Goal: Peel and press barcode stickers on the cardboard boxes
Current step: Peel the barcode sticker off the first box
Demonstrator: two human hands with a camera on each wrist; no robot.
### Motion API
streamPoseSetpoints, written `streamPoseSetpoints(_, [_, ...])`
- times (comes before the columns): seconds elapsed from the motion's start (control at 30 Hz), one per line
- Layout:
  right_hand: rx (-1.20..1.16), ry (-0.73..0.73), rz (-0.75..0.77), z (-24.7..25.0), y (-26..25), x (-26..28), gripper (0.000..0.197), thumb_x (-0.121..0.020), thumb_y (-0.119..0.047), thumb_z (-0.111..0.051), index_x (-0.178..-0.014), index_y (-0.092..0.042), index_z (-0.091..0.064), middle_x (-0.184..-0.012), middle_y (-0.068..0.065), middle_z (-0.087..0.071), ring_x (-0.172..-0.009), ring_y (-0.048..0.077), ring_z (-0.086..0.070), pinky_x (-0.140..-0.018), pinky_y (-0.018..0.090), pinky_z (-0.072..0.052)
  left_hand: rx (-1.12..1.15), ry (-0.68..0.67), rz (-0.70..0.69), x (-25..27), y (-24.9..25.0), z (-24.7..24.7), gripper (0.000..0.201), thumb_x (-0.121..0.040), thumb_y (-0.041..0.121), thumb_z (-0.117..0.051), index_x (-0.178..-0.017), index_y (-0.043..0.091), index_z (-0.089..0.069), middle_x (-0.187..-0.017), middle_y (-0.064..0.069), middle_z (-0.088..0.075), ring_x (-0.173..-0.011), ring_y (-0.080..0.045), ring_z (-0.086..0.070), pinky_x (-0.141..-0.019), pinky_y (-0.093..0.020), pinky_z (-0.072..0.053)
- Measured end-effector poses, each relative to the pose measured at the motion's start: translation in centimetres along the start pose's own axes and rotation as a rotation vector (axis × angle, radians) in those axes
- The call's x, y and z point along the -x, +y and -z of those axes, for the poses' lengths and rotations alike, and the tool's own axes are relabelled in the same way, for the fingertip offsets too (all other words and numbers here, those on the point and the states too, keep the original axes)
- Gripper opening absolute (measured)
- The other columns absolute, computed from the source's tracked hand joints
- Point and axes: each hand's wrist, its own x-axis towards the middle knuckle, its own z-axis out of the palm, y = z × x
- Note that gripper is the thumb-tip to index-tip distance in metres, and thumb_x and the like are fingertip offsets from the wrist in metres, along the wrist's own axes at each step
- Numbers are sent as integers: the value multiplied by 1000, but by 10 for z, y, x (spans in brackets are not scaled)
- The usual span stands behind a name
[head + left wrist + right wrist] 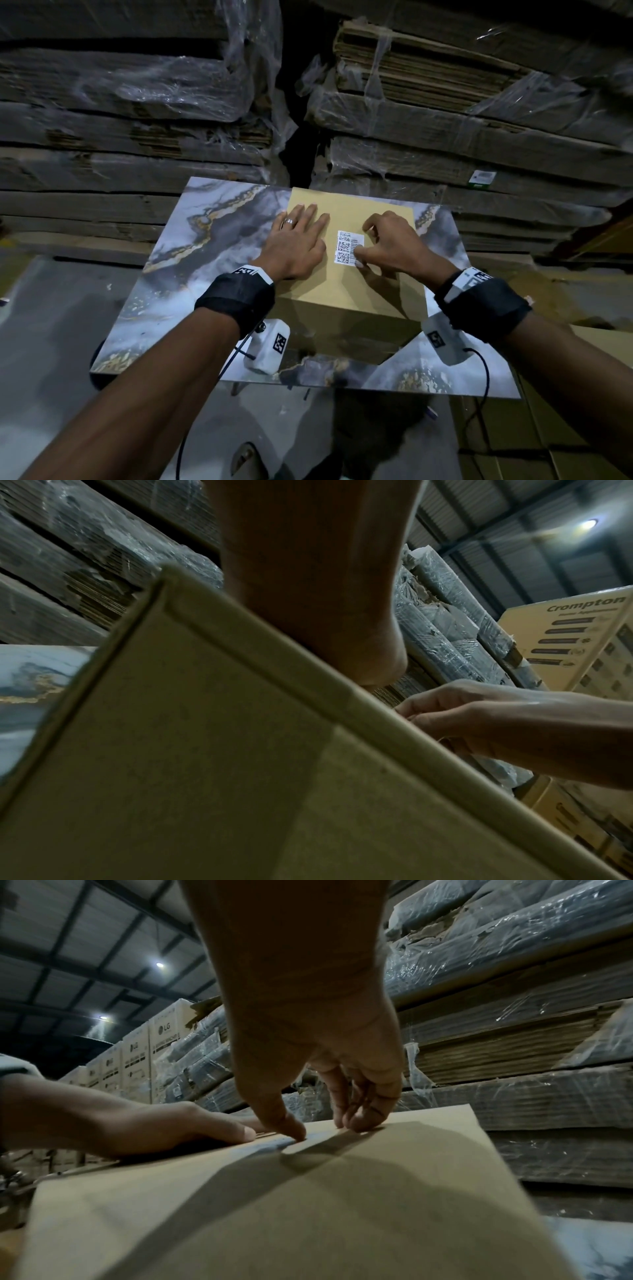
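Observation:
A plain brown cardboard box (349,291) stands on a marble-patterned table (191,274). On its top lies a white barcode sticker (345,246), which the right wrist view shows as a pale strip. My left hand (296,240) lies flat on the box top just left of the sticker, fingers straight and spread. My right hand (387,240) is on the sticker's right side. Its thumb tip (296,1133) presses the sticker's edge, and its bent fingers (356,1118) touch the box top. In the left wrist view only the heel of the left hand (308,588) shows above the box wall (205,750).
Tall stacks of flattened cardboard in plastic wrap (137,102) (445,120) rise close behind the table. Printed cartons (565,631) (164,1047) are stacked off to both sides. Grey floor lies to the left of the table, and more cardboard (582,445) lies at the lower right.

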Motion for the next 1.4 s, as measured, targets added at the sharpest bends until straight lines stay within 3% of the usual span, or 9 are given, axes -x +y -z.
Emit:
streamPoseSetpoints(0.17, [24, 17, -43, -2, -15, 5, 29, -81, -26, -72, -93, 1, -67, -88, 15, -63, -84, 30, -56, -64, 38, -39, -13, 12, 1, 2, 1, 0, 75, -91, 47, -7, -162, 26, -9, -170, -5, -1, -156, -25, 1, -125, -48, -1])
streamPoseSetpoints(0.33, [15, 42, -75, -8, -18, 6, 26, -86, -23, -66, -94, 1, -66, -88, 14, -64, -84, 31, -56, -64, 37, -37, -18, 51, -11, 3, 1, -3, 72, -93, 46, -10, -162, 25, -11, -170, -6, -3, -156, -26, -2, -125, -49, -1])
streamPoseSetpoints(0.47, [4, 35, -100, -6, -25, 7, 26, -85, -21, -66, -90, 4, -68, -85, 19, -65, -81, 34, -58, -68, 46, -50, -19, 64, -15, 3, 1, -4, 62, -104, 42, -21, -162, 24, -11, -170, -7, -3, -156, -26, -2, -125, -50, -1])
streamPoseSetpoints(0.57, [7, 9, -123, -3, -27, 6, 22, -83, -18, -68, -85, 4, -68, -81, 18, -66, -78, 33, -60, -65, 44, -50, -28, 68, -20, 3, 1, -5, 66, -99, 45, -15, -162, 24, -11, -170, -7, -4, -156, -27, -3, -125, -50, -2])
streamPoseSetpoints(0.73, [11, -41, -190, -1, -33, 2, 14, -78, -10, -68, -85, 1, -73, -82, 19, -71, -78, 33, -64, -68, 47, -56, -34, 63, -24, 3, 1, -6, 73, -93, 46, -9, -162, 23, -12, -170, -9, -5, -156, -28, -3, -124, -51, -2])
streamPoseSetpoints(0.83, [-11, -60, -225, 5, -32, -1, 9, -78, -10, -69, -87, -8, -70, -86, 13, -72, -82, 29, -65, -63, 37, -51, -42, 65, -28, 3, 1, -5, 68, -98, 44, -12, -162, 22, -11, -170, -9, -4, -156, -29, -4, -124, -52, -3])
streamPoseSetpoints(0.97, [-8, -36, -224, 5, -23, -3, 32, -80, -20, -75, -108, -10, -65, -100, 11, -67, -89, 25, -60, -67, 29, -41, -38, 63, -19, 3, 2, -5, 62, -104, 40, -22, -162, 23, -11, -170, -8, -4, -156, -28, -3, -124, -51, -1])
streamPoseSetpoints(1.17, [21, 0, -188, -4, -28, 2, 22, -84, -14, -69, -103, -3, -70, -95, 12, -68, -87, 29, -61, -69, 34, -47, -38, 75, -23, 3, 1, -8, 70, -96, 43, -11, -162, 22, -12, -170, -9, -6, -156, -30, -5, -124, -53, -6])
streamPoseSetpoints(1.4, [26, -4, -146, -7, -27, 4, 15, -82, -13, -69, -96, -6, -67, -92, 11, -66, -82, 28, -61, -72, 45, -56, -24, 116, -32, 4, 3, -9, 65, -100, 42, -20, -161, 20, -15, -169, -11, -10, -155, -31, -8, -124, -54, -8])
